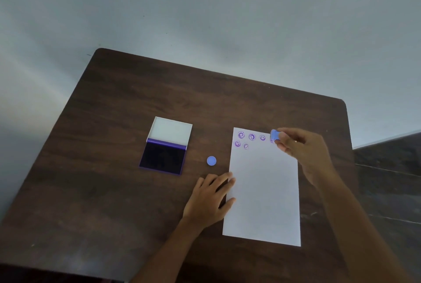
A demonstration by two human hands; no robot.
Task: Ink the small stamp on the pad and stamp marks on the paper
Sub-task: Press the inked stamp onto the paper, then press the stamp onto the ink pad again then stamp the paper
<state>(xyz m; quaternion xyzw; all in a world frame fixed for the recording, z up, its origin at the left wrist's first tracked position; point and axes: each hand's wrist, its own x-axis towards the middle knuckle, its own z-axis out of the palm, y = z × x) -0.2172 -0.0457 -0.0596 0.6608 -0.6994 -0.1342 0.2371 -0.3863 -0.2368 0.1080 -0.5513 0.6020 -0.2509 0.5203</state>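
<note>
Pinching the stamp (275, 135) over the paper's (264, 191) far right corner, right hand (300, 148) extends the row; left hand (210, 198), flat and empty, pins the near-left edge against sliding.

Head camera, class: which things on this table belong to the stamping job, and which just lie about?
In use:
small stamp, pinched in the right hand
paper, steadied by the left hand
open ink pad

Lying about:
blue round cap, between pad and paper
</note>
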